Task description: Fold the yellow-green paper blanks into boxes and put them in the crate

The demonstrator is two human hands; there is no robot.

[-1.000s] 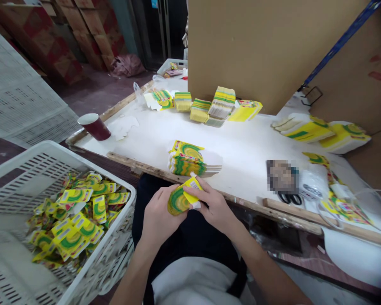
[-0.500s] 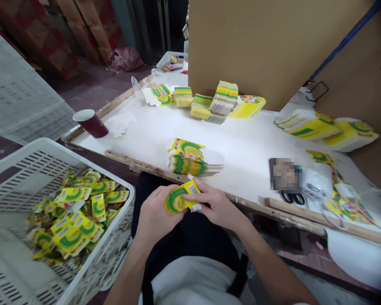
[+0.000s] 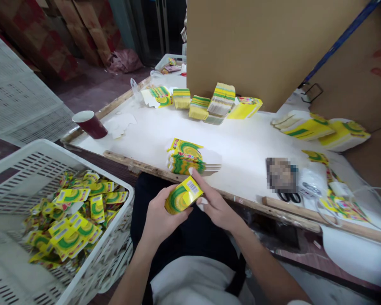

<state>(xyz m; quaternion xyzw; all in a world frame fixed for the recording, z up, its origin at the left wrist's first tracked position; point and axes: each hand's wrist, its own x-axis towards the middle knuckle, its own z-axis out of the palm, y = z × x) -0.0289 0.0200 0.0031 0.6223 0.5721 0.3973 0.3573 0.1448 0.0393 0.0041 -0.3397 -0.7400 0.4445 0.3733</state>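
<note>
Cartons point(image 3: 73, 212), folded, fill part of the white crate point(image 3: 51, 148), while one yellow-green carton point(image 3: 180, 197) sits over the lap, left hand point(image 3: 160, 216) wrapped round it, right hand point(image 3: 214, 205) pressing its end flap, and a stack of flat blanks point(image 3: 187, 159) lies unfolded on the counter point(image 3: 247, 148).

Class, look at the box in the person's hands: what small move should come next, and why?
Probably carry the box left and drop it into the basket. It looks fully folded. The left hand grips it, while the fingers of the right hand seem only to rest on its end. The basket already holds similar boxes.
</note>
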